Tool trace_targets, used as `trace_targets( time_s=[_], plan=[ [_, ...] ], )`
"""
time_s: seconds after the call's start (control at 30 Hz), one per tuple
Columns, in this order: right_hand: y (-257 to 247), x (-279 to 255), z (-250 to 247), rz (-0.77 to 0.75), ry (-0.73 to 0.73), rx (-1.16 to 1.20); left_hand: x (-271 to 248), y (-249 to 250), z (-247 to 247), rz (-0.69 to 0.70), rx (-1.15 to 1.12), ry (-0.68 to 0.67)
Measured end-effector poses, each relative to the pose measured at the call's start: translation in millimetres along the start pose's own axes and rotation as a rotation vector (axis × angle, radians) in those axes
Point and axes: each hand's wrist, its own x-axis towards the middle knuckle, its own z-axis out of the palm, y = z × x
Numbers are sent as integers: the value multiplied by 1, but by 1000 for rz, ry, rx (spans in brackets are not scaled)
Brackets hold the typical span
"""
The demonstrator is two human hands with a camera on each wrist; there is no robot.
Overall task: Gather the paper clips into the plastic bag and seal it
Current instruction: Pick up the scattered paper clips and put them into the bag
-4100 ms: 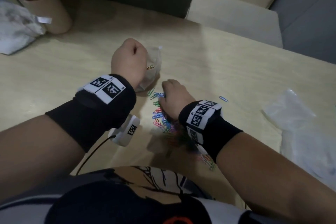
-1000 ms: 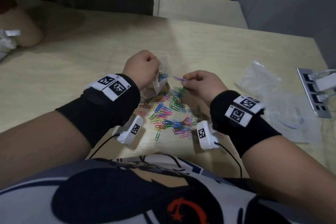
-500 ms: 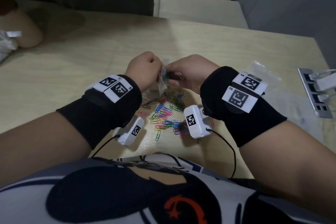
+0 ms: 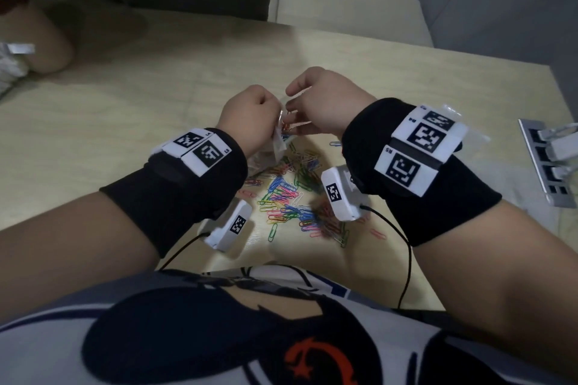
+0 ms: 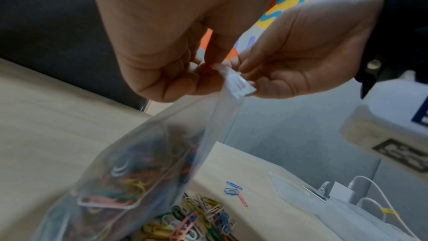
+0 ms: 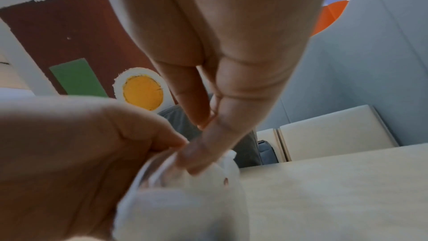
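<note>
While held above the table (image 4: 406,97), plastic bag (image 5: 143,171), part-filled with clips: top edge pinched by left hand (image 4: 250,119) and by right hand (image 4: 325,103). Loose paper clips (image 4: 291,194) heaped on tabletop beneath, between both wrists.

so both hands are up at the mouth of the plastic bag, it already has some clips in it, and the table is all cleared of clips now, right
Not quite: the table is not cleared. The head view shows a pile of colourful paper clips lying on the table below the hands. The rest holds: the left hand and right hand meet at the mouth of the plastic bag, and the left wrist view shows clips inside it.
</note>
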Motion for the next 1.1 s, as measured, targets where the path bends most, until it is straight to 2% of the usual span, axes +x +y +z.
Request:
trace_targets(
  time_s=[0.13, 0.3, 0.43, 0.5, 0.67, 0.8, 0.93, 1.1],
  plan=[
    [20, 10, -12, -33, 240, -122, 5, -3, -8, -6, -19, 98],
    [79, 29, -26, 291, 211, -591, 12, -7, -19, -11, -32, 219],
    [104, 30, -15, 386, 327, -725, 12, -7, -23, 7, -1, 234],
    [109, 30, -8, 313, 264, -710, 13, -7, -24, 5, 5, 231],
    [103, 29, 14, 94, -14, -708, 14, -8, -25, -8, -2, 211],
    [94, 27, 23, 14, -14, -726, 14, -7, -26, -3, 3, 210],
    [99, 8, 44, -107, -101, -927, 12, -6, -24, 1, 2, 193],
    [112, -1, 51, -252, -66, -1007, 10, -6, -20, 11, 1, 150]
  ],
)
